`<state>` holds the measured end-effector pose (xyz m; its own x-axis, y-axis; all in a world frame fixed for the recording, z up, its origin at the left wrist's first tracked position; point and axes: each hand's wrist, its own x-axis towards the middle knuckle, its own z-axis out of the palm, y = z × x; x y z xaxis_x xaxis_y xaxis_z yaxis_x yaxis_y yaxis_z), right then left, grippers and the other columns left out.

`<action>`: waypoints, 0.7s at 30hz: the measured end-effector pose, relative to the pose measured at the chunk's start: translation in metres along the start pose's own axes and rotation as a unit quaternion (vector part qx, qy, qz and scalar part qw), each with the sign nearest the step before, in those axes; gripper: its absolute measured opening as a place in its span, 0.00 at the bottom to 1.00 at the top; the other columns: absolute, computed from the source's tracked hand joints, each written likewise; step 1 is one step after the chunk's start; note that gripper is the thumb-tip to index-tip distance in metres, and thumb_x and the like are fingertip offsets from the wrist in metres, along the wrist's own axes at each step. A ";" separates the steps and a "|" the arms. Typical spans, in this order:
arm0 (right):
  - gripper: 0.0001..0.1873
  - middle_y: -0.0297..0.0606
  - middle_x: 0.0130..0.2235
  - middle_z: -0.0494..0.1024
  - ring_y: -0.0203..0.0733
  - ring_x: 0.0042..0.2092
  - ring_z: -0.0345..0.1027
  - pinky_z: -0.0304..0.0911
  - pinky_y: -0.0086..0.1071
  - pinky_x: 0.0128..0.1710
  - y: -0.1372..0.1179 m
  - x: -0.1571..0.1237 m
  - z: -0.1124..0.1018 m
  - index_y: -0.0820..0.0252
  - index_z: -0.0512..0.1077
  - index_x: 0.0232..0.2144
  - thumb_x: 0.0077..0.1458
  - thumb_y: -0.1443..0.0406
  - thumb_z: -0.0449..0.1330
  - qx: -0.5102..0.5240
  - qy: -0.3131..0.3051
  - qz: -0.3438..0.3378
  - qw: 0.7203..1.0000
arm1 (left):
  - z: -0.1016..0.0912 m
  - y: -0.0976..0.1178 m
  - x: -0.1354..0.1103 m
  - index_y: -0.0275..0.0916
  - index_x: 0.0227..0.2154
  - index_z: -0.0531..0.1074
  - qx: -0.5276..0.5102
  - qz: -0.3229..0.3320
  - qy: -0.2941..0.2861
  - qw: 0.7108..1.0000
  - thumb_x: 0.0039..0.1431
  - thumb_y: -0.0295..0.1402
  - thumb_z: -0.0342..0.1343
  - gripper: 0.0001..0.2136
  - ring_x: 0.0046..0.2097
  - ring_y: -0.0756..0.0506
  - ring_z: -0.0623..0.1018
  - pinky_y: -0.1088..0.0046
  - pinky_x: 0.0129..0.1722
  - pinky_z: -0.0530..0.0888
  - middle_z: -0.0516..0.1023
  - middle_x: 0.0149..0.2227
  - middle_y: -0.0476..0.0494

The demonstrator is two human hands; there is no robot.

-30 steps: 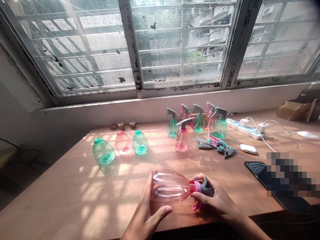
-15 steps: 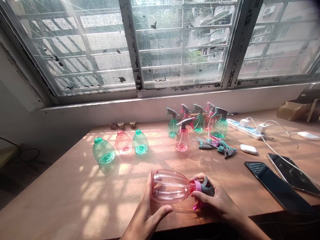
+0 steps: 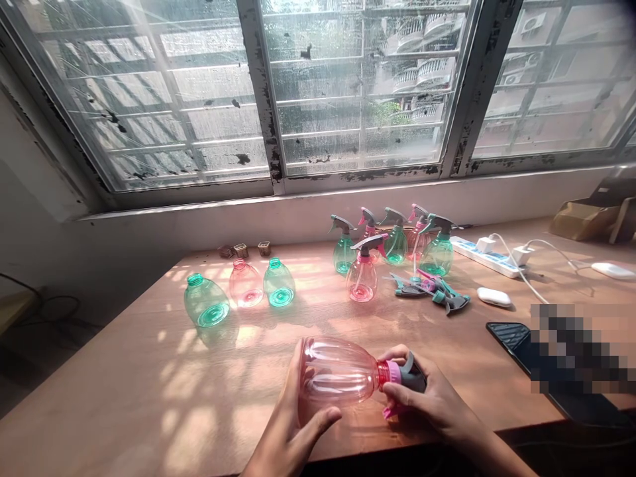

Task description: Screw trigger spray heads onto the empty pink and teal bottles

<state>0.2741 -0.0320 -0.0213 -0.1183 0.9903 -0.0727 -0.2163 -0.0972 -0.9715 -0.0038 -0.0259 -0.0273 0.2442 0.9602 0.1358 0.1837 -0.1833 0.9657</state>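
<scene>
A clear pink spray bottle (image 3: 340, 371) lies on its side in the air between my hands, its neck pointing right. My left hand (image 3: 293, 404) is at its base, fingers along the far side and thumb held away from the wall. Around the grey trigger spray head (image 3: 413, 376), my right hand (image 3: 424, 391) is closed, with thumb and fingers near the pink collar (image 3: 393, 372). That collar sits at the red threaded neck; how far it is screwed on I cannot tell. A pink trigger (image 3: 395, 411) shows under the right hand.
Open green bottles (image 3: 206, 301) and a pink one (image 3: 246, 283) stand at left. Several bottles with spray heads (image 3: 362, 278) stand at the back, beside loose spray heads (image 3: 437, 290). A power strip (image 3: 487, 257), white case (image 3: 493, 297) and phone (image 3: 517, 351) lie at right.
Both hands hold nearly the same pose and place. The reflections on the pink bottle differ a little; its position is almost unchanged.
</scene>
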 end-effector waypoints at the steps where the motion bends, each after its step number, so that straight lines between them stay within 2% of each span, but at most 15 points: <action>1: 0.29 0.30 0.31 0.82 0.42 0.28 0.81 0.81 0.36 0.31 0.001 0.000 0.000 0.57 0.77 0.43 0.47 0.49 0.81 -0.001 0.000 0.006 1.000 | -0.001 -0.001 -0.001 0.51 0.79 0.47 -0.006 0.002 0.003 1.000 0.69 0.52 0.61 0.43 0.78 0.31 0.60 0.51 0.78 0.54 0.60 0.78 0.40; 3: 0.29 0.30 0.32 0.82 0.43 0.29 0.81 0.82 0.36 0.30 0.002 0.000 -0.001 0.57 0.77 0.43 0.47 0.49 0.81 -0.003 -0.006 0.013 1.000 | -0.002 -0.004 0.000 0.51 0.79 0.49 -0.015 0.011 -0.006 1.000 0.69 0.53 0.60 0.42 0.78 0.30 0.61 0.51 0.78 0.56 0.60 0.79 0.40; 6: 0.27 0.30 0.30 0.82 0.42 0.28 0.80 0.82 0.36 0.31 0.000 0.001 -0.001 0.57 0.77 0.42 0.49 0.50 0.81 -0.002 -0.022 -0.004 1.000 | -0.002 -0.007 0.002 0.53 0.79 0.50 -0.013 0.012 -0.019 1.000 0.66 0.53 0.64 0.44 0.76 0.30 0.64 0.50 0.77 0.58 0.59 0.79 0.40; 10: 0.27 0.30 0.29 0.81 0.41 0.28 0.79 0.81 0.36 0.32 -0.006 0.001 0.000 0.58 0.77 0.42 0.49 0.50 0.81 0.017 -0.009 -0.010 1.000 | 0.002 -0.002 0.003 0.54 0.79 0.48 -0.015 0.012 -0.007 1.000 0.67 0.50 0.64 0.44 0.76 0.32 0.63 0.51 0.77 0.55 0.57 0.79 0.40; 15: 0.27 0.31 0.30 0.82 0.41 0.28 0.80 0.81 0.36 0.32 -0.003 0.002 -0.003 0.58 0.76 0.43 0.51 0.49 0.80 0.004 -0.017 -0.004 1.000 | 0.001 0.007 0.001 0.56 0.79 0.43 -0.021 0.010 -0.035 0.999 0.67 0.50 0.66 0.47 0.78 0.33 0.61 0.51 0.78 0.52 0.59 0.79 0.41; 18: 0.26 0.31 0.32 0.83 0.43 0.29 0.82 0.82 0.37 0.32 0.002 0.003 -0.005 0.57 0.75 0.43 0.52 0.50 0.79 -0.015 -0.026 0.000 1.000 | -0.001 0.008 -0.001 0.55 0.80 0.40 -0.027 -0.011 -0.034 0.999 0.66 0.51 0.66 0.49 0.76 0.32 0.64 0.50 0.78 0.55 0.62 0.77 0.39; 21: 0.26 0.31 0.32 0.83 0.42 0.30 0.82 0.82 0.36 0.33 0.004 0.004 -0.005 0.58 0.76 0.44 0.53 0.51 0.80 -0.020 -0.038 0.003 0.999 | -0.001 0.007 -0.003 0.52 0.79 0.46 -0.039 -0.016 -0.014 0.999 0.69 0.54 0.61 0.44 0.75 0.31 0.65 0.51 0.77 0.58 0.59 0.79 0.39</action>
<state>0.2781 -0.0283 -0.0262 -0.1927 0.9793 -0.0623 -0.1773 -0.0972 -0.9793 -0.0043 -0.0300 -0.0209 0.2670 0.9585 0.0999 0.1167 -0.1351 0.9839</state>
